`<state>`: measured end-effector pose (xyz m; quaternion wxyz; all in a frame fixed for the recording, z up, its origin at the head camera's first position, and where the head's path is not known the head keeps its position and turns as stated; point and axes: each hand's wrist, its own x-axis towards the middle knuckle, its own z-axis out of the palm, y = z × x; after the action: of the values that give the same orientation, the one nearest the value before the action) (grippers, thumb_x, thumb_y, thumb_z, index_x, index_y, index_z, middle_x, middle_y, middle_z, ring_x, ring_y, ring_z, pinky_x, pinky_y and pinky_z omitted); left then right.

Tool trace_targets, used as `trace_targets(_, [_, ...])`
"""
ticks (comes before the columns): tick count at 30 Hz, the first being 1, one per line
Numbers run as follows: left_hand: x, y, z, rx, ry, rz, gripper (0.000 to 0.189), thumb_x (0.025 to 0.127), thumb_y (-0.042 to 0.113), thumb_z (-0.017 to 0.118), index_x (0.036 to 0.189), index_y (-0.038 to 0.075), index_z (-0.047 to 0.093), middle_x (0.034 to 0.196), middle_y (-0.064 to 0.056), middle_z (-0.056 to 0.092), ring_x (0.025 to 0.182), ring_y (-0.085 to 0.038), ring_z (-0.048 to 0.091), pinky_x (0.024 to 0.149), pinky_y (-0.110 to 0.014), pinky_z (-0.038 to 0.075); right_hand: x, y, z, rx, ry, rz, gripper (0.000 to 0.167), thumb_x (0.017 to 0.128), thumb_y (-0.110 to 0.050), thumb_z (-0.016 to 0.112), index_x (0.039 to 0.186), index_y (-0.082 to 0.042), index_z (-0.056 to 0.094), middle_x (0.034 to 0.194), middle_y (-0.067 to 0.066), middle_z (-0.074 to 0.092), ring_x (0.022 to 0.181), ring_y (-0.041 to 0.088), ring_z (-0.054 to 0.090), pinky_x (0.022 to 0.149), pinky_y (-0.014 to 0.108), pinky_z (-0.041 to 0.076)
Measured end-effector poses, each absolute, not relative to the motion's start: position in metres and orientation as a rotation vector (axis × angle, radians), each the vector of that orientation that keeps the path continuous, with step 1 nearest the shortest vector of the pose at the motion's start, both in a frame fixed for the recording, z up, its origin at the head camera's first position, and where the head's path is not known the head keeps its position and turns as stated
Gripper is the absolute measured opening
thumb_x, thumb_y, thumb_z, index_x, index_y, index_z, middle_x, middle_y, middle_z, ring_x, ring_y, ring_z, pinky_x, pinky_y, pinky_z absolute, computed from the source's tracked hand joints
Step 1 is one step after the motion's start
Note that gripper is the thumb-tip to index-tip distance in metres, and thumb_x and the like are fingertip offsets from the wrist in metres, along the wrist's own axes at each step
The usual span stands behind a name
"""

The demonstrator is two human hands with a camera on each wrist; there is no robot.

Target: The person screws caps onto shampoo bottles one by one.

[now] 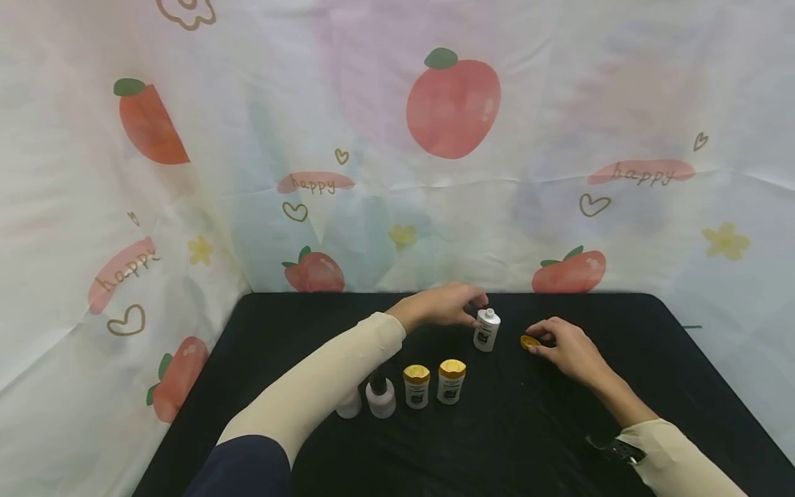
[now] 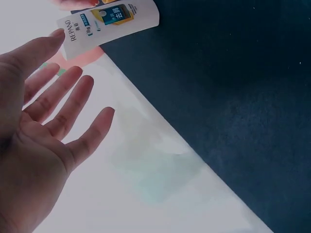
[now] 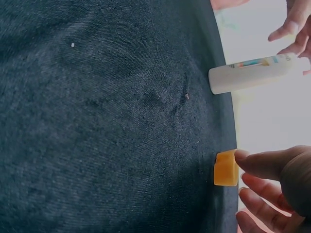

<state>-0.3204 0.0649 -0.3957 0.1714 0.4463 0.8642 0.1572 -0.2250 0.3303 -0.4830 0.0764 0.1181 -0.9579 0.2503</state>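
An uncapped white bottle (image 1: 486, 333) with a printed label stands upright near the back of the black table. My left hand (image 1: 448, 304) is at its left side, fingers loosely bent and spread. In the left wrist view the thumb tip lies right at the shoulder of the bottle (image 2: 109, 24), the other fingers apart from it. To the right, an orange cap (image 1: 529, 342) rests on the table. My right hand (image 1: 568, 347) is beside it, the thumb (image 3: 260, 162) at the cap's edge and the other fingers relaxed and spread.
Two white bottles with gold caps (image 1: 417, 386) (image 1: 451, 382) stand nearer the front. Left of them is a pale pink bottle with a black top (image 1: 381, 398), with another pink bottle (image 1: 349, 404) partly behind my left sleeve. A fruit-printed curtain (image 1: 373, 228) hangs behind the table.
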Motion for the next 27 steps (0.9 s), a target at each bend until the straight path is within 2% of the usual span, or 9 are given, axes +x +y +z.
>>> trace_targets(4, [-0.323, 0.068, -0.394, 1.368, 2.420, 0.395, 0.042, 0.098, 0.020, 0.070, 0.137, 0.010, 0.060, 0.135, -0.003, 0.063, 0.125, -0.018, 0.059, 0.101, -0.025, 0.048, -0.225, 0.331, -0.482, 0.364, -2.868, 0.755, 0.028, 0.087, -0.014, 0.080, 0.113, -0.007, 0.073, 0.107, 0.011, 0.067, 0.098, 0.034, 0.068, 0.080, 0.054, 0.055])
trace_targets(10, [-0.326, 0.077, -0.395, 1.437, 2.442, 0.329, 0.027, 0.098, 0.021, 0.070, 0.123, 0.011, 0.067, 0.121, 0.000, 0.069, 0.112, -0.012, 0.063, 0.094, -0.020, 0.049, -0.225, 0.330, -0.481, 0.363, -2.862, 0.751, 0.028, 0.086, -0.014, 0.082, 0.113, -0.007, 0.074, 0.107, 0.011, 0.068, 0.097, 0.032, 0.067, 0.080, 0.053, 0.054])
trace_targets(18, [-0.327, 0.082, -0.398, 1.452, 2.495, 0.219, 0.023, 0.098, 0.023, 0.070, 0.118, 0.012, 0.068, 0.112, 0.002, 0.069, 0.100, -0.009, 0.062, 0.087, -0.021, 0.050, -0.227, 0.329, -0.483, 0.324, -2.892, 0.724, 0.032, 0.086, -0.017, 0.082, 0.114, -0.006, 0.073, 0.107, 0.012, 0.068, 0.098, 0.032, 0.065, 0.080, 0.054, 0.053])
trace_targets(27, [-0.328, 0.082, -0.401, 1.474, 2.508, 0.136, 0.020, 0.097, 0.026, 0.070, 0.115, 0.016, 0.069, 0.108, 0.005, 0.069, 0.095, -0.007, 0.061, 0.084, -0.021, 0.051, -0.229, 0.325, -0.488, 0.340, -2.928, 0.678, 0.032, 0.087, -0.019, 0.081, 0.115, -0.004, 0.074, 0.103, 0.011, 0.070, 0.094, 0.030, 0.065, 0.079, 0.054, 0.052])
